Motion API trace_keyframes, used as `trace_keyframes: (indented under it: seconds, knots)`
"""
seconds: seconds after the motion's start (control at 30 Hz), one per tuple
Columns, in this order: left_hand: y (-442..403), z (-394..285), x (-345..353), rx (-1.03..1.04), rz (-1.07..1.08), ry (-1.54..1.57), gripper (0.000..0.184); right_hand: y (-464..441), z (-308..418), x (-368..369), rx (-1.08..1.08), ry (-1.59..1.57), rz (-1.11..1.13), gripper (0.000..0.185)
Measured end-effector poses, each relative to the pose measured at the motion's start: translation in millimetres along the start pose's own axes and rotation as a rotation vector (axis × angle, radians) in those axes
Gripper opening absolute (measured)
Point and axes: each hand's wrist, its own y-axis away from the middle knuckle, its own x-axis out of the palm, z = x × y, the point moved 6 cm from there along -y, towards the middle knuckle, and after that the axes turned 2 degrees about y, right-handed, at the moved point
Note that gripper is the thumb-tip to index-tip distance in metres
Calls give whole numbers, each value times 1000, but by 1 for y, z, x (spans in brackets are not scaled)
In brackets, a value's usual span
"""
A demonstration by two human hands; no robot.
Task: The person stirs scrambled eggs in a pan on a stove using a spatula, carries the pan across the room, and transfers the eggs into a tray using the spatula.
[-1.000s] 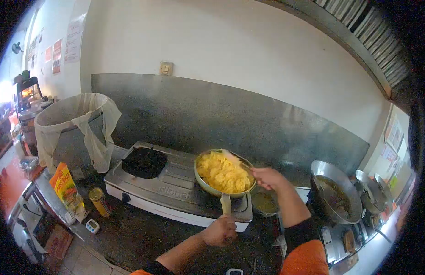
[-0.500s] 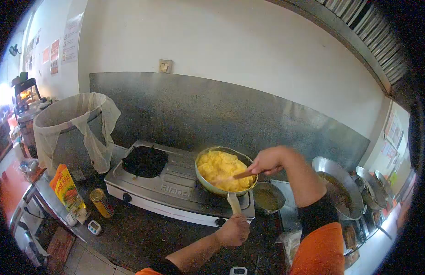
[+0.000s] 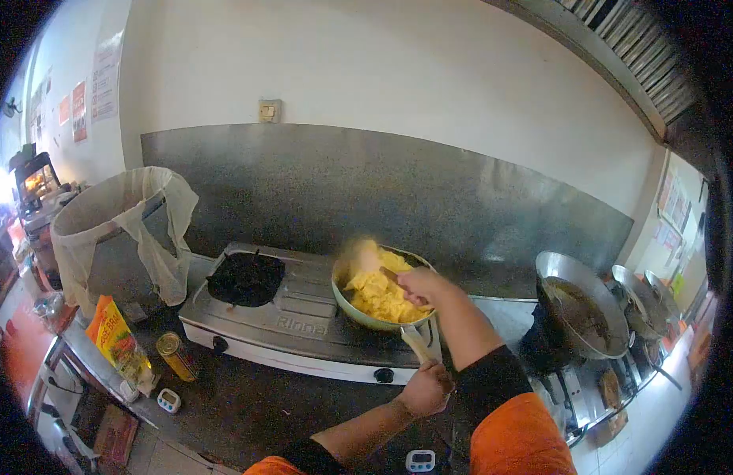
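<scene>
From here I judge the pan [image 3: 365, 318], at the stove's [image 3: 303, 305] two o'clock, heavy with soft yellow food [image 3: 388, 302]; my left hand [image 3: 427, 389] clasps its handle [image 3: 416, 345] at five o'clock, the best hold, my right hand [image 3: 421, 286] a spatula [image 3: 389, 275].

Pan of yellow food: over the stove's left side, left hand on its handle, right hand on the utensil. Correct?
Wrong side: head view shows the pan over the right side of the stove, left hand on its handle, right hand on the utensil.

Left hand [image 3: 428, 389] grips a pan [image 3: 363, 317] (yellow food [image 3: 379, 299] inside).
</scene>
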Motion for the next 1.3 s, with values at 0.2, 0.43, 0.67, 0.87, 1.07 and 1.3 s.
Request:
trace_keyframes:
  seconds: [0.2, 0.43, 0.67, 0.87, 1.07, 1.3]
  knots:
    - [6, 2, -8, 75, -17, -24, 13, 55, -54, -43, 157, -215, 42, 15]
    - [19, 20, -6, 47, -22, 169, 12, 90, 5, -60, -96, 510, -197, 24]
    - [30, 47, 13, -289, 139, 890, 14, 65, 10, -21, -67, 1050, 50, 38]
    - [24, 25, -38, 144, -49, 221, 16, 149, 78, -86, 26, 1199, 117, 30]
    - [34, 39, -10, 89, -45, 412, 17, 105, 19, -37, 3, 1270, -140, 25]
    - [26, 27, -37, 129, -60, 275, 18, 75, 21, -66, -67, 1004, -154, 27]
